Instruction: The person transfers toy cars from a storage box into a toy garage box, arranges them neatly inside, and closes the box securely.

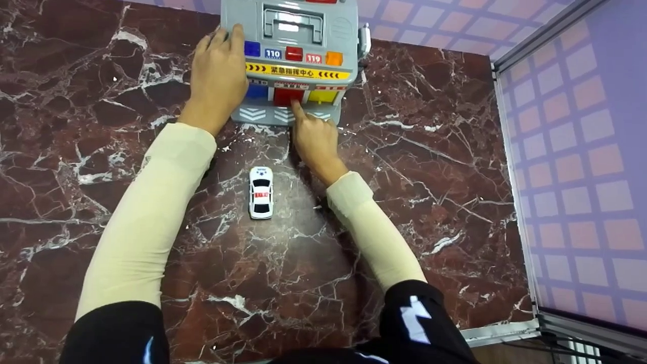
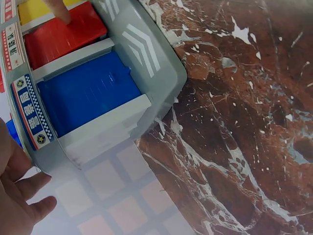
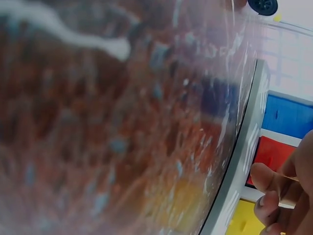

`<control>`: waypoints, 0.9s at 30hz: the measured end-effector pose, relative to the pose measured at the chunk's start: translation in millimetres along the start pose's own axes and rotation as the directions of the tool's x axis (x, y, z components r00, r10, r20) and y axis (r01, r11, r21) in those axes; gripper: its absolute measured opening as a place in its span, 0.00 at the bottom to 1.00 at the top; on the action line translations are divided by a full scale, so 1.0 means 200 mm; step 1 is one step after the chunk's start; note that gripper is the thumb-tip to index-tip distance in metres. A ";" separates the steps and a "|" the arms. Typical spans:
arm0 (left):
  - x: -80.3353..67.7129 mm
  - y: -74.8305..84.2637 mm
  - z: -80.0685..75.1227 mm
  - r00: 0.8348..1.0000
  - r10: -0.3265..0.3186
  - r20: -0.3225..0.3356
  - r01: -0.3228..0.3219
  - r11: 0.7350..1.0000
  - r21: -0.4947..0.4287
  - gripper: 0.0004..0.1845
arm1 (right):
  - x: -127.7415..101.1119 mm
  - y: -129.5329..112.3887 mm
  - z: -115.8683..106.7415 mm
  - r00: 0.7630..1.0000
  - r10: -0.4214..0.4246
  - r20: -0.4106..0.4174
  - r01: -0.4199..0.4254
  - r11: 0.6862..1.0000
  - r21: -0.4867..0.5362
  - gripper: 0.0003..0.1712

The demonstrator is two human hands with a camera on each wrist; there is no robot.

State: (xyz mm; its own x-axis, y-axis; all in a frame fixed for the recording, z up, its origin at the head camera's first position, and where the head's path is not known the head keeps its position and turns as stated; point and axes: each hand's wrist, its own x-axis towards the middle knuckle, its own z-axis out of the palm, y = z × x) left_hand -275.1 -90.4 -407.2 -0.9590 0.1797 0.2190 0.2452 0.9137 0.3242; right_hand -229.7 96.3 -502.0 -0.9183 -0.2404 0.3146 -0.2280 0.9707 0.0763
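A grey toy emergency station (image 1: 339, 43) with a folding handle stands at the table's far side. My left hand (image 1: 220, 83) rests on its left side, fingers stretched along the top edge. With the index finger extended, my right hand (image 1: 317, 139) touches the red door (image 2: 68, 36) in the middle; its other fingers are bent and hold nothing. Beside that door are a blue door (image 2: 93, 93) and a yellow door (image 1: 323, 96). All three look closed. A white toy police car (image 1: 261, 194) sits apart on the table, between my forearms.
The tabletop (image 1: 429, 202) is dark red, marble-patterned and glossy. Checkered panels stand behind the station and along the right side (image 1: 576, 192), the right one set in a metal frame. A grey ramp (image 2: 151, 63) with white arrows juts out before the doors.
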 end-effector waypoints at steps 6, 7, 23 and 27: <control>0.00 0.02 -0.01 1.000 -0.014 -0.015 0.015 0.999 0.049 0.31 | 0.02 0.01 0.01 0.997 0.020 0.070 -0.021 1.000 0.006 0.27; 0.00 0.03 -0.01 1.000 -0.019 -0.003 0.019 0.999 0.051 0.31 | 0.02 0.01 0.01 0.996 0.023 0.083 -0.024 1.000 0.007 0.27; 0.00 0.03 -0.01 0.997 -0.016 0.079 0.012 0.999 0.052 0.28 | 0.06 0.02 -0.08 0.988 0.033 0.154 -0.045 0.996 0.075 0.26; 0.00 0.02 -0.01 0.994 -0.025 0.107 0.018 0.998 0.064 0.29 | 0.07 0.02 -0.11 0.988 0.022 0.152 -0.038 0.994 0.104 0.24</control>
State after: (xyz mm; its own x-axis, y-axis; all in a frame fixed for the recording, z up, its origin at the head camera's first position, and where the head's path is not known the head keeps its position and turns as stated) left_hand -274.1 -88.0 -403.5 -0.9745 0.1951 0.1108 0.2183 0.9382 0.2685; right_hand -237.4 97.4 -476.7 -0.9617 -0.2165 0.1683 -0.2254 0.9736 -0.0350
